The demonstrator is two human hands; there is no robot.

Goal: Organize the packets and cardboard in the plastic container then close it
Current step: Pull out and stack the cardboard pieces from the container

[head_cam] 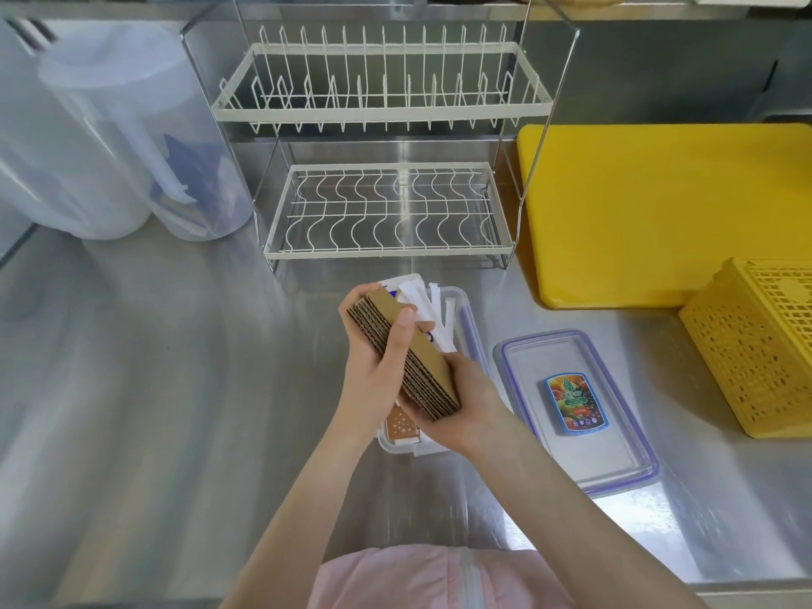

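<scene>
A stack of brown corrugated cardboard pieces (408, 345) is held in both hands just above the clear plastic container (472, 340). My left hand (373, 358) grips the stack from the left side, thumb on top. My right hand (468, 400) holds its near end. White packets (428, 309) stand in the far part of the container, and a brown packet (400, 426) shows at its near end. The container's clear lid (575, 410), blue-rimmed with a fruit label, lies flat on the counter to the right.
A white wire dish rack (386, 169) stands behind the container. A yellow cutting board (659, 213) and a yellow perforated basket (755, 345) sit to the right. Clear plastic jugs (114, 138) stand at the back left on the steel counter (154, 367).
</scene>
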